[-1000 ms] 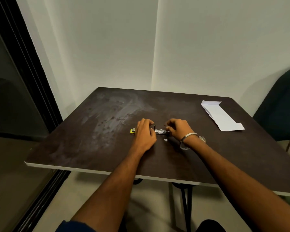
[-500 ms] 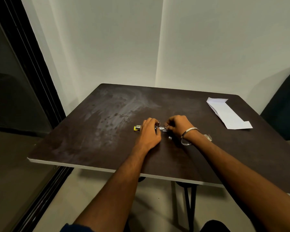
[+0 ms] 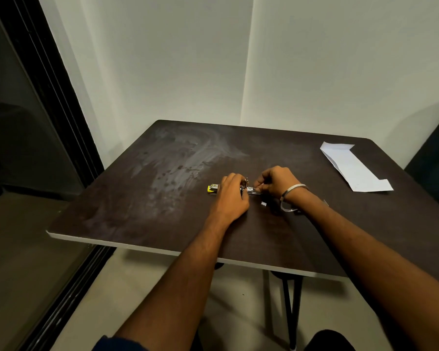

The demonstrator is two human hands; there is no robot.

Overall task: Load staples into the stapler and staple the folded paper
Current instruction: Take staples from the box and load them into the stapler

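- Mid-bench, the left hand lies over the stapler, fingers curled around it.
- Just right, the right hand pinches at its metal end.
- Far right, the folded paper lies flat, well apart.

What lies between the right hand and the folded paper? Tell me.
In the head view, only bare dark tabletop lies between the right hand and the folded paper. The paper lies untouched near the table's far right corner.
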